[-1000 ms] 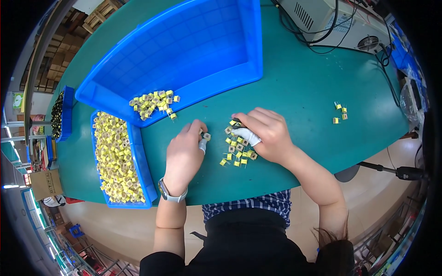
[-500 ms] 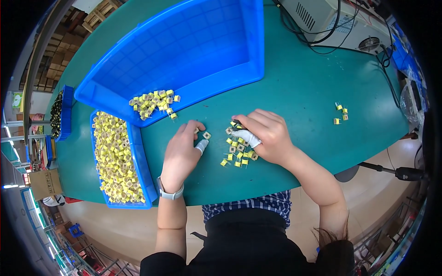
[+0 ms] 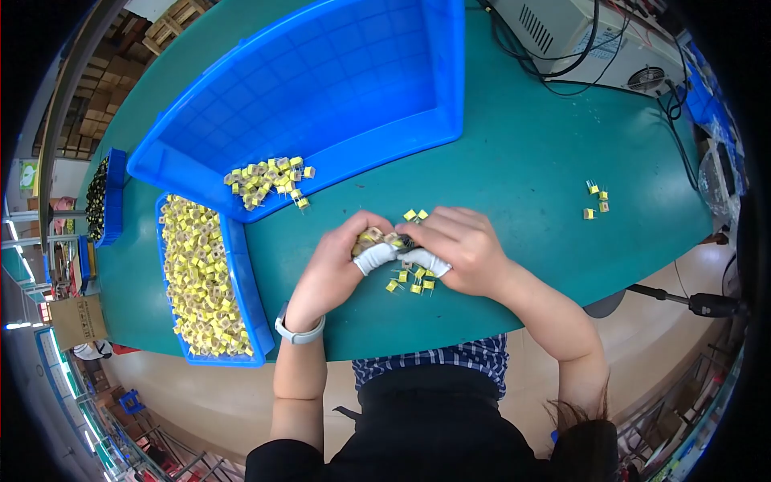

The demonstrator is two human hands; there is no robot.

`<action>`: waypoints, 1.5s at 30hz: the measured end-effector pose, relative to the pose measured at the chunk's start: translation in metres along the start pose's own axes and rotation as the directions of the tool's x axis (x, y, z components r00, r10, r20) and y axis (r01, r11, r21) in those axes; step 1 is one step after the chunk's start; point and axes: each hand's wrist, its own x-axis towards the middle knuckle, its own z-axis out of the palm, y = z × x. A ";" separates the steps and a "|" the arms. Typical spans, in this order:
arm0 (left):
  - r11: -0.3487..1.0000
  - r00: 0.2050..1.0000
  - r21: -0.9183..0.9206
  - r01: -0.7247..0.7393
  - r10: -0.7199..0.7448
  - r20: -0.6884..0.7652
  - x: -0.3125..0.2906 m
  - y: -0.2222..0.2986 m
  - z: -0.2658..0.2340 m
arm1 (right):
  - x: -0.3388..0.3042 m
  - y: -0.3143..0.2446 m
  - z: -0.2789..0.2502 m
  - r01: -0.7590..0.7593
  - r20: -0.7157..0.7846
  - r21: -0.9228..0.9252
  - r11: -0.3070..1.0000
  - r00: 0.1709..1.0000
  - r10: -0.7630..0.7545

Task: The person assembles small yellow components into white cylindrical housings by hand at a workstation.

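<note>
Several yellow components sit grasped in the left fingers over the worktop; right fingers' hold unclear, so pinch lightly by the sides and avoid bending anything.

Black cables trail beside a boxy, pale grey machine.

Looks like an electronics workshop or factory floor, judging by the green workbench, a blue bin heaped with small yellow pinned components, a vented metal-cased instrument and, farther off, stacked brown boxes and slatted wood.
</note>
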 end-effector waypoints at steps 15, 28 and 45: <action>0.915 0.990 -0.391 -0.100 0.054 -0.127 0.003 -0.010 0.012 | 0.001 0.001 -0.003 -0.055 -0.058 -0.023 0.998 0.997 0.053; 0.922 0.990 -0.372 -0.109 0.069 -0.120 0.000 -0.009 0.010 | -0.004 0.004 0.002 -0.051 0.020 -0.039 0.998 0.998 0.052; 0.833 0.993 -0.544 -0.096 0.044 -0.109 0.002 -0.014 0.009 | -0.003 0.002 0.001 -0.052 0.006 -0.049 0.997 0.999 0.052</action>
